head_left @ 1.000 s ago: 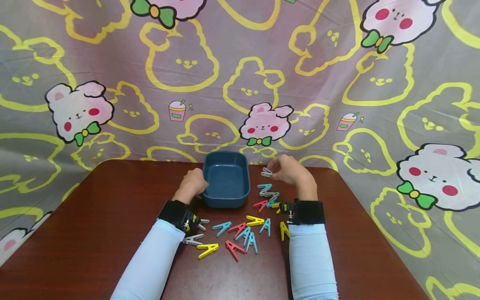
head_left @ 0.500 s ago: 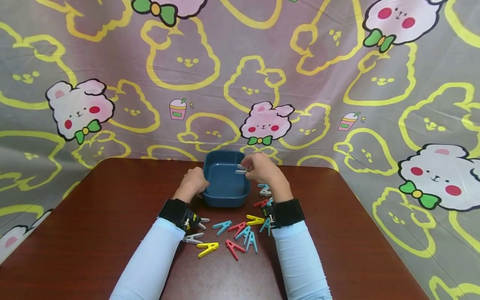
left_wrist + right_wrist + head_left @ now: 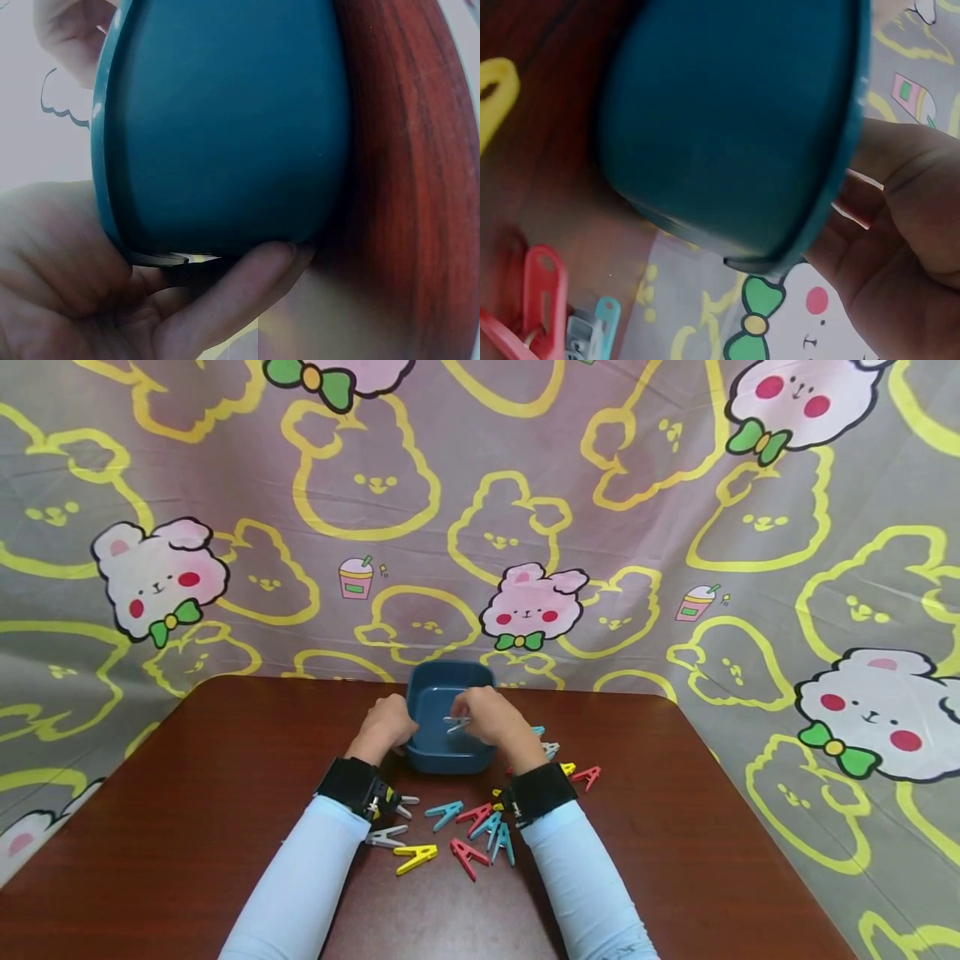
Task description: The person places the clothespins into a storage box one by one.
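1. Cartoon-printed cloth fills the background on my head feed, creased in places, rising behind a reddish-brown worktop. Toward the near edge, which falls outside my view, the surface carries a pale sheen.

2. On that head view, I see the dark blue basin close to the far edge, about midway between the two far corners. The left hand grips its left rim. The right hand reaches over the opposite rim, pinching a grey clip over the basin's interior. I'd have those fingers dip lower before letting go, so the clip drops softly and doesn't bounce. Loose clips lie between basin and near edge, including a yellow clip; others sit right of the basin, partly covered by the right arm.

3. Through the left wrist view, I find fingers pressed along the basin's outer wall, with wood grain showing alongside. I judge that grip good for stopping any slide toward the far edge.

4. From the right wrist view, the right hand's fingers pass behind the rim, so I can't see the clip there. A red clip and a blue clip lie on the worktop beyond. I'd lift that wrist clear of the rim when withdrawing, to avoid tipping the basin.
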`<action>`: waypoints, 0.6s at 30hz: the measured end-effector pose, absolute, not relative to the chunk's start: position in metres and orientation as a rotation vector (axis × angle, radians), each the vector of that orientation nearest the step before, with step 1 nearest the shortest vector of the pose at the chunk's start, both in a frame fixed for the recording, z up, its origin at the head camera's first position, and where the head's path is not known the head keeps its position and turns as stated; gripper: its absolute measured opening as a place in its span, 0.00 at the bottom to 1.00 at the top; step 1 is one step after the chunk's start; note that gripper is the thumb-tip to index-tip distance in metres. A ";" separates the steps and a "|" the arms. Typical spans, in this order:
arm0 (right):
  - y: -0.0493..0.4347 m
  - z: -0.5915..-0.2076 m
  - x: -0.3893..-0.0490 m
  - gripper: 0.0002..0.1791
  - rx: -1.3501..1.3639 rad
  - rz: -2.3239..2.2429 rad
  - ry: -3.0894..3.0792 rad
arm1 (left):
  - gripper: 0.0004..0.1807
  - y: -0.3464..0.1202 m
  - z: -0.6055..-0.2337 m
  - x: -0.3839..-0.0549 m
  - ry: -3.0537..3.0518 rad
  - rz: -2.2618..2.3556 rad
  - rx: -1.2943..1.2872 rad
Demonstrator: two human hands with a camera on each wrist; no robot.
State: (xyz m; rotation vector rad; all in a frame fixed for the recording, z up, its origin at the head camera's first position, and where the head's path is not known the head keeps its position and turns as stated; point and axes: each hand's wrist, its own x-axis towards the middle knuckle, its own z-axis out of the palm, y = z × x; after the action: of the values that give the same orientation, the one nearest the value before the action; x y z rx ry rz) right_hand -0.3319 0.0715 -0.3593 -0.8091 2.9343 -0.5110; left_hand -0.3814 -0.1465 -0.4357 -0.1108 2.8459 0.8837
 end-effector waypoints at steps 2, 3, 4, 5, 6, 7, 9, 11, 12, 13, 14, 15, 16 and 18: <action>0.071 -0.362 -0.333 0.15 -0.824 -0.501 2.922 | 0.19 -0.146 -0.435 -0.380 2.853 0.880 -0.103; 0.071 -0.364 -0.333 0.15 -0.833 -0.493 2.919 | 0.19 -0.145 -0.435 -0.380 2.849 0.888 -0.096; 0.071 -0.365 -0.333 0.15 -0.840 -0.487 2.917 | 0.19 -0.146 -0.435 -0.380 2.849 0.881 -0.090; 0.070 -0.367 -0.333 0.15 -0.842 -0.485 2.915 | 0.18 -0.148 -0.438 -0.382 2.854 0.890 -0.088; 0.070 -0.368 -0.333 0.14 -0.841 -0.481 2.913 | 0.18 -0.151 -0.445 -0.390 2.854 0.886 -0.091; 0.070 -0.368 -0.333 0.14 -0.838 -0.477 2.911 | 0.17 -0.151 -0.446 -0.391 2.861 0.884 -0.075; 0.070 -0.369 -0.332 0.13 -0.825 -0.473 2.911 | 0.17 -0.151 -0.445 -0.391 2.851 0.881 -0.077; 0.070 -0.370 -0.332 0.13 -0.809 -0.476 2.910 | 0.17 -0.151 -0.446 -0.394 2.851 0.879 -0.095; 0.070 -0.371 -0.331 0.12 -0.805 -0.475 2.910 | 0.17 -0.152 -0.447 -0.396 2.853 0.865 -0.093; 0.069 -0.371 -0.332 0.12 -0.800 -0.475 2.909 | 0.18 -0.152 -0.448 -0.398 2.847 0.866 -0.105; 0.069 -0.372 -0.332 0.12 -0.798 -0.469 2.912 | 0.18 -0.151 -0.448 -0.399 2.837 0.867 -0.124; 0.069 -0.373 -0.332 0.12 -0.794 -0.465 2.913 | 0.18 -0.152 -0.450 -0.402 2.839 0.870 -0.118; 0.068 -0.374 -0.333 0.12 -0.792 -0.464 2.914 | 0.18 -0.152 -0.447 -0.400 2.839 0.869 -0.116; 0.068 -0.376 -0.334 0.11 -0.789 -0.459 2.918 | 0.18 -0.151 -0.442 -0.393 2.838 0.874 -0.100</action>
State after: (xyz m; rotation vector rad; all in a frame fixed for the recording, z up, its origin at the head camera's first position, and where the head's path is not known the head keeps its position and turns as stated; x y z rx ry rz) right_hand -0.3340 0.0678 -0.3762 -0.7893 2.9178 -0.4586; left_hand -0.3933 -0.1512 -0.4421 -0.1001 2.8375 0.8740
